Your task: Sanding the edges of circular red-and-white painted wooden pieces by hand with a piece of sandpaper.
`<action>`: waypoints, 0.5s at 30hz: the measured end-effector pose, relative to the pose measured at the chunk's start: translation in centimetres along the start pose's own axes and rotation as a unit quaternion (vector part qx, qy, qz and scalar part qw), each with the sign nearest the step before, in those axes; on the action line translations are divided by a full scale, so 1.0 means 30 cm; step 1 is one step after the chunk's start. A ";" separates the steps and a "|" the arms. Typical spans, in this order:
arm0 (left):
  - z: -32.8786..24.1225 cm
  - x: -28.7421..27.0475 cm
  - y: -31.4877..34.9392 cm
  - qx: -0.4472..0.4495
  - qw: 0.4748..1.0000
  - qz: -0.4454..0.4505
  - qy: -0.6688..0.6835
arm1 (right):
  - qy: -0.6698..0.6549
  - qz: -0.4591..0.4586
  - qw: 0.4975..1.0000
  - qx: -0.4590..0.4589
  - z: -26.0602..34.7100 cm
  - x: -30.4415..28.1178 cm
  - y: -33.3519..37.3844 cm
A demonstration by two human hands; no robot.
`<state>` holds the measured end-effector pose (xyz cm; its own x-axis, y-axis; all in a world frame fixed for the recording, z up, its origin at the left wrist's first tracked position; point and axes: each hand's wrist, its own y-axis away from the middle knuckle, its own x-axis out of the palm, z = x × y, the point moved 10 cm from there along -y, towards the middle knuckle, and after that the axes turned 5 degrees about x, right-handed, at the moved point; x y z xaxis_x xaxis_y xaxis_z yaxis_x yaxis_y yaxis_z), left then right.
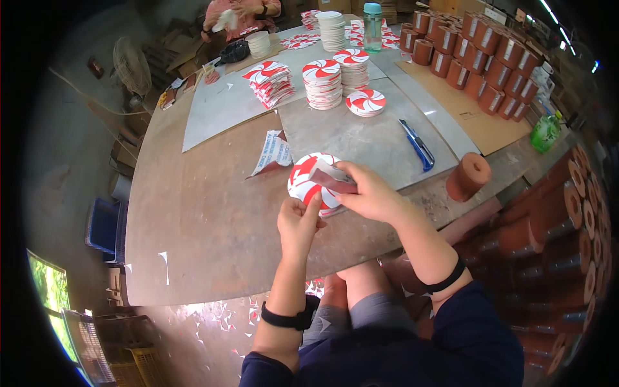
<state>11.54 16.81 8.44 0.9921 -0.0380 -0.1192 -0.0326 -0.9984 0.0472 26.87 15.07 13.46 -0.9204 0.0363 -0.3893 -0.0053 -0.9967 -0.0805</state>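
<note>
My left hand (301,220) grips the near edge of a round red-and-white swirl disc (300,187), thumb on top and fingers curled below. The disc seems to lie on one or more others, with their edges showing beneath. In my right hand (372,193) is a folded strip of sandpaper (334,178), dark reddish brown on its visible face, held over the disc's right side. My fingers and the strip hide part of the swirl. Beyond the disc, to its left, lies a torn sandpaper sheet (273,152) with printed backing and a curled lower edge.
A blue utility knife (418,146) and a brown roll (468,177) lie to the right. Farther back stand disc stacks (322,84), a green-tinted bottle (372,29) and piled brown rolls (480,51). A green bottle (546,132) stands far right. Across the table is another person (242,16).
</note>
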 end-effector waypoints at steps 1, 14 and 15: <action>0.024 0.007 -0.008 -0.025 1.000 0.018 0.004 | 0.100 -0.032 0.994 -0.016 0.013 0.008 0.018; -0.045 -0.032 -0.093 0.005 0.988 0.086 -0.128 | 0.172 -0.077 0.978 -0.087 0.089 0.109 0.037; -0.082 -0.014 -0.096 0.008 0.988 0.087 -0.127 | 0.103 -0.085 0.989 -0.060 0.065 0.075 0.026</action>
<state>11.52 19.81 10.81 0.9092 -0.2176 -0.3549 -0.2049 -0.9760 0.0733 24.04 14.22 14.32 -0.8103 0.2290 -0.5394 -0.0956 -0.9598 -0.2638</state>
